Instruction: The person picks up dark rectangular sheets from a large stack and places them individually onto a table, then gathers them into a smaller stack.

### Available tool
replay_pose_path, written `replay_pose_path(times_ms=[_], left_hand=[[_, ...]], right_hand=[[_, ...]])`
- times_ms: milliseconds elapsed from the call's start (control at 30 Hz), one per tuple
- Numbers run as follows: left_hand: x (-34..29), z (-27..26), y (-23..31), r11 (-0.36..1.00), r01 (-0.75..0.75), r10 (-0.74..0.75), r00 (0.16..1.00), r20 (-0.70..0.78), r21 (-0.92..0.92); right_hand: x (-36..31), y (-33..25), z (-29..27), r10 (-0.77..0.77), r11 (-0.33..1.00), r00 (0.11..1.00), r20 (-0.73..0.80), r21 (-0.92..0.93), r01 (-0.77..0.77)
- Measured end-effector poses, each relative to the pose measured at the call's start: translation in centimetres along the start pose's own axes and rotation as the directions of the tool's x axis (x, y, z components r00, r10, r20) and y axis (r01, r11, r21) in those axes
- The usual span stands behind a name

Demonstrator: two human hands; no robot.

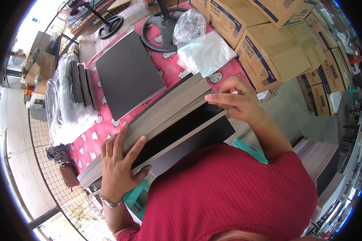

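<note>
A thick stack of black boards with grey edges [171, 106] stands slantwise in front of my body, its edges facing up. A dark gap parts the stack from a thinner group of boards [189, 134] on my side. My left hand [120, 160], with a watch at the wrist, lies across the stack's edges at the left, fingers spread and thumb over the near boards. At the right end my right hand [237, 100] pinches the corner of the boards beside the gap, thumb and fingers closed. How many boards it grips is hidden.
A large black board [130, 74] lies on the pink patterned tablecloth [159, 38]. Clear plastic bags [207, 52] and a round black stand base [161, 30] are behind it. Cardboard boxes [269, 56] stand at the right, plastic-wrapped dark boards [80, 84] at the left.
</note>
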State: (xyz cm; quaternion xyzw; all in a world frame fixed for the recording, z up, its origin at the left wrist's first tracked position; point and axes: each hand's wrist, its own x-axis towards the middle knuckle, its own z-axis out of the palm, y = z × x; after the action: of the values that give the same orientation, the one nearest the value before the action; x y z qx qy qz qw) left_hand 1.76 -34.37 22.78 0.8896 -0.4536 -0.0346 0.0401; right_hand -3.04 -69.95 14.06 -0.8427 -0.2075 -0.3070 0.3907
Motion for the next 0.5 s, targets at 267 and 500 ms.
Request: replay_pose_path(times_ms=[267,500], left_hand=[[0.3,-0.3,0.5,0.999,0.041,-0.041,0.999,-0.022,-0.007],[0.2,-0.2,0.5,0.999,0.047,-0.048,0.998,-0.032,-0.017]], right_hand=[[0.4,-0.1,0.1,-0.001,1.0,1.0,-0.019,0.016,0.001],[0.9,-0.9,-0.8,0.038,0.999,0.997,0.074,0.027,-0.04]])
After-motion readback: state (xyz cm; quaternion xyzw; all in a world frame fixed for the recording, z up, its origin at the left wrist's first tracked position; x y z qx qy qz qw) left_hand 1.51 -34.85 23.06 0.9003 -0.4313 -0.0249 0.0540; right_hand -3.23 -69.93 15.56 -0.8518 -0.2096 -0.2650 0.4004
